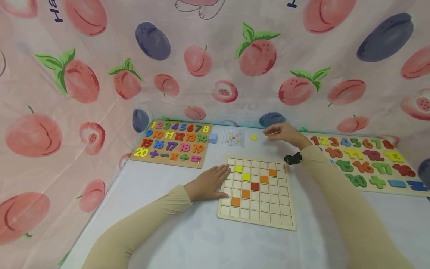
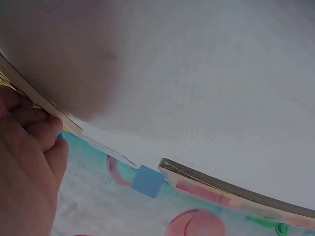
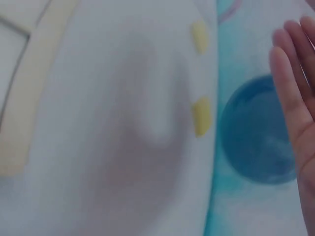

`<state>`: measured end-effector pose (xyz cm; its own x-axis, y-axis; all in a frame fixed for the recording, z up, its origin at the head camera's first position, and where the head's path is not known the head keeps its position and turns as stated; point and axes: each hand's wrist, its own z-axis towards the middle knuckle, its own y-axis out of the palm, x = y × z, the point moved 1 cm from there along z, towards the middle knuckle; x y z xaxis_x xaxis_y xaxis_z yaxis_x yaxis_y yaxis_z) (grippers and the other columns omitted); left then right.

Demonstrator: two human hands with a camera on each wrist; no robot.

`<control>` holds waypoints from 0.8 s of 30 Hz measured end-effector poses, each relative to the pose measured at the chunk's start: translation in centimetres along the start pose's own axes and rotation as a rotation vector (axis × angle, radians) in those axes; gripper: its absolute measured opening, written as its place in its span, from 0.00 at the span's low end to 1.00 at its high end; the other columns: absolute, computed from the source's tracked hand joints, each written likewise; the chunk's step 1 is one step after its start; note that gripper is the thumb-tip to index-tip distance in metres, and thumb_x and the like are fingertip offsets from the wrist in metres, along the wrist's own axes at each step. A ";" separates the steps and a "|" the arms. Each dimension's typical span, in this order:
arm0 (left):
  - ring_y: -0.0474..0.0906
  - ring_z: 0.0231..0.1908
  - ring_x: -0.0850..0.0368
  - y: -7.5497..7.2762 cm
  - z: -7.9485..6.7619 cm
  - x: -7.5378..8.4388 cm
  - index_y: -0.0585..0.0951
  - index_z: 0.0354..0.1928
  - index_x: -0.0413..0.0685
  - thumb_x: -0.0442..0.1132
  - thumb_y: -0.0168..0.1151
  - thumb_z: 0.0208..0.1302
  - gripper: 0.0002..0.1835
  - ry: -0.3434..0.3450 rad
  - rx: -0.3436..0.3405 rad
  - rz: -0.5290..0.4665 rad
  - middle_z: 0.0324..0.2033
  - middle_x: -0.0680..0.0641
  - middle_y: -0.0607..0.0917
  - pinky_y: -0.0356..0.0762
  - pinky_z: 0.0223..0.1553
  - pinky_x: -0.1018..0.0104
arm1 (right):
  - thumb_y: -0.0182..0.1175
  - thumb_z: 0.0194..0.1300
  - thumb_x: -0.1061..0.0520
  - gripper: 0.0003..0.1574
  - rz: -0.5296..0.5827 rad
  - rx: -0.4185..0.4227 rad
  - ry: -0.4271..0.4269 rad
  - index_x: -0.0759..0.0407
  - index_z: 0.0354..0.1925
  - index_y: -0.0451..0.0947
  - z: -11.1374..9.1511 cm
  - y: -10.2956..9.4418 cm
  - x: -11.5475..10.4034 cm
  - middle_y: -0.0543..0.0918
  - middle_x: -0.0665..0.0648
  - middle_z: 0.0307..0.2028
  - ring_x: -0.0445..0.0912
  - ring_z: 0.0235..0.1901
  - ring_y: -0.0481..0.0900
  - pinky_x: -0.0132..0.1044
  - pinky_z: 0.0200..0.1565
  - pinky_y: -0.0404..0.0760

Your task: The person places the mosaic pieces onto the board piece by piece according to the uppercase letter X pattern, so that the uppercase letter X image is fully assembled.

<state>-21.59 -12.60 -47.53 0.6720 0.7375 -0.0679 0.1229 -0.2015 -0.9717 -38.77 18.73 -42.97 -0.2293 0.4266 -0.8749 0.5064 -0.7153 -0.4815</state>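
A square wooden grid board [image 1: 273, 218] lies on the table, with yellow, orange and red tiles in some cells. Along its left edge rests my left hand [image 1: 209, 184], fingers and thumb spread; the left wrist view shows that hand [image 2: 29, 152] at the board's side. My right hand [image 1: 282, 134] hovers beyond the board's far right corner, fingers loosely extended, holding nothing visible. A loose yellow tile [image 1: 253, 138] lies to its left. Two yellow tiles [image 3: 201, 116] appear in the right wrist view, apart from the fingers [image 3: 290, 101]; in the head view one is mostly hidden.
A small printed pattern card [image 1: 233, 138] lies behind the board beside a blue block [image 1: 213, 139]. Number puzzle boards stand at the left [image 1: 174, 144] and right [image 1: 369, 158]. A fruit-printed cloth [image 1: 215, 56] hangs behind the table.
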 end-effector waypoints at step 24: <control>0.43 0.74 0.52 -0.1 -0.1 0.0 0.46 0.74 0.44 0.72 0.39 0.62 0.50 -0.002 0.000 0.015 0.74 0.45 0.46 0.45 0.74 0.61 | 0.64 0.58 0.62 0.35 -0.158 0.137 0.204 0.71 0.62 0.65 1.8 0.2 3.8 0.68 0.72 0.63 0.63 0.65 0.63 0.55 0.67 0.62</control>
<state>-21.55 -12.65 -47.44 0.6723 0.7356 -0.0829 0.1130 -0.2127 -0.9706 -41.02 19.26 -46.45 -0.1179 0.6311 -0.7667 0.3579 -0.6932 -0.6256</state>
